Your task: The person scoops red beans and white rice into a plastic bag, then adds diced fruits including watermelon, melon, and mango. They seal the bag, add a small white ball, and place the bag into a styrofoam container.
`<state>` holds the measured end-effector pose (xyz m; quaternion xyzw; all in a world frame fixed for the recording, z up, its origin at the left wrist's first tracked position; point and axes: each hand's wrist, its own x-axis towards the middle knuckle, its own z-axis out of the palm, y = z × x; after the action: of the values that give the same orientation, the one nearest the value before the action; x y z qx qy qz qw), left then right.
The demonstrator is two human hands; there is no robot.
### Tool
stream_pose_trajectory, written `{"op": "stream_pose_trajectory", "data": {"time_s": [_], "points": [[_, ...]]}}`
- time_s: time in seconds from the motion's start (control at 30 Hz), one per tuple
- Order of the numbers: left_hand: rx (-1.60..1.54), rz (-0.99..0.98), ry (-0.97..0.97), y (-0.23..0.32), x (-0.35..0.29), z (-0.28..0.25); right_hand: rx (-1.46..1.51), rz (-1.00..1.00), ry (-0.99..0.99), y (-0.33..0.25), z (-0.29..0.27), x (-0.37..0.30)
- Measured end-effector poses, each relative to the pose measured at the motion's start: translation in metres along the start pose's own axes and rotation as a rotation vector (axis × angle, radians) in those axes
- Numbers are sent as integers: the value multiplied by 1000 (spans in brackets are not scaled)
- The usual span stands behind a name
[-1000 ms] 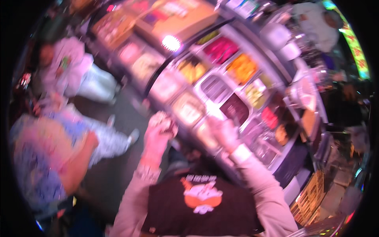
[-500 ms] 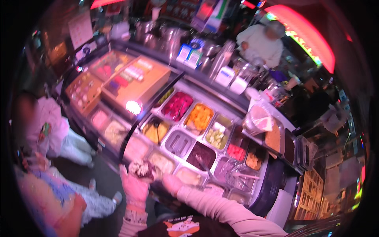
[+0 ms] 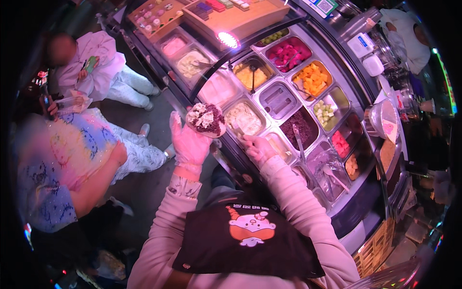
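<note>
My left hand (image 3: 190,144), in a clear glove, holds up a pale round wrapper topped with dark purple filling and white cream (image 3: 207,119). The fingers support it from below, the thumb stands at its left edge. My right hand (image 3: 260,148), also gloved, is closed at the near edge of a metal pan of white cream (image 3: 246,117). A short pale piece of a utensil (image 3: 239,130) shows at its fingertips; the rest of it is hidden. Just right of that pan lies a pan of dark purple grains (image 3: 302,126) with a spoon in it.
Around these stand pans of mango cubes (image 3: 314,80), magenta fruit (image 3: 288,54), green cubes (image 3: 324,112) and red cubes (image 3: 340,143). A curved clear guard and a lamp (image 3: 228,39) rise at the far left. Two people (image 3: 91,72) stand left of the counter; another (image 3: 407,38) is at the far right.
The view has swung down and to the right. My left hand still holds the filled wrapper, now raised and tilted toward me. My right hand has moved away from it to the cream pan.
</note>
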<state>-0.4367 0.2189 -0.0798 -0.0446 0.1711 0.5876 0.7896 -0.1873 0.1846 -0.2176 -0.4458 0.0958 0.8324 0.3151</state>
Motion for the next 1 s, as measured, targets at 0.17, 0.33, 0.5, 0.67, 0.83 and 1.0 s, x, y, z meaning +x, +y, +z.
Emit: {"op": "stream_pose_trajectory", "data": {"time_s": [0.17,0.33,0.5,0.67,0.83,1.0], "points": [[34,70,9,-2,4,-16,-454,-416,113,1,82,-132],[152,-43,89,-18,2,4,-1359,-1501,205,13,73,-162],[81,-220,-22,-35,-4,25,-2020,-1565,451,14,78,-180],[-76,-264,-89,-44,-5,15,-2222,-1703,390,6,63,-182],[-68,-147,-31,-46,-6,12,-2472,-1568,343,-22,50,-218],[59,-84,-61,-45,-6,21,-1992,-1617,436,-18,57,-224]]}}
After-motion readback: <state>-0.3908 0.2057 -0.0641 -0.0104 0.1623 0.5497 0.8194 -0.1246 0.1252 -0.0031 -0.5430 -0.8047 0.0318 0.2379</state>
